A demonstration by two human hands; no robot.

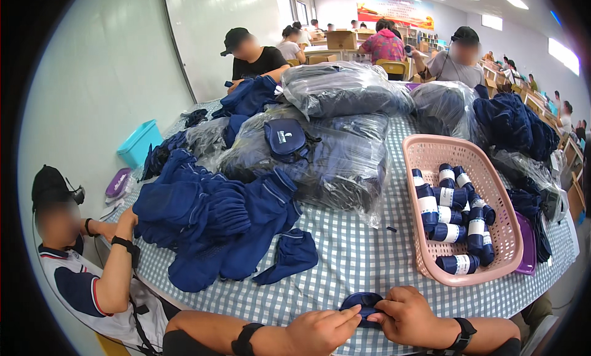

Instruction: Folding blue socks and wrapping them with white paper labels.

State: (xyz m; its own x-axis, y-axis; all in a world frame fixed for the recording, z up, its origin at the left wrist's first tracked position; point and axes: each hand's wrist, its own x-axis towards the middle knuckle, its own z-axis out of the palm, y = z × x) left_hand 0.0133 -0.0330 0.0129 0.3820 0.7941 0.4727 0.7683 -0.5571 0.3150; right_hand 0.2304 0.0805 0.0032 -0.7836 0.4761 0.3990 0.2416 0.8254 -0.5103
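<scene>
Both the left hand (320,331) and right hand (406,316) pinch a small dark-blue fabric piece (362,305) at the checked tablecloth's (357,257) near edge. Bare cloth lies just beyond the grip; farther right, a pink slatted plastic basket (505,233) holds rolled navy socks with white bands (452,217).

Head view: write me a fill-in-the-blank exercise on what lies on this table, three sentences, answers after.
1. Both hands, the left hand and the right hand, pinch a small dark ____ fabric piece.
2. The rolled, banded bundles lie in a ____ plastic basket.
3. The tablecloth has a blue and white ____ pattern.

Missing words: blue; pink; checked
</scene>
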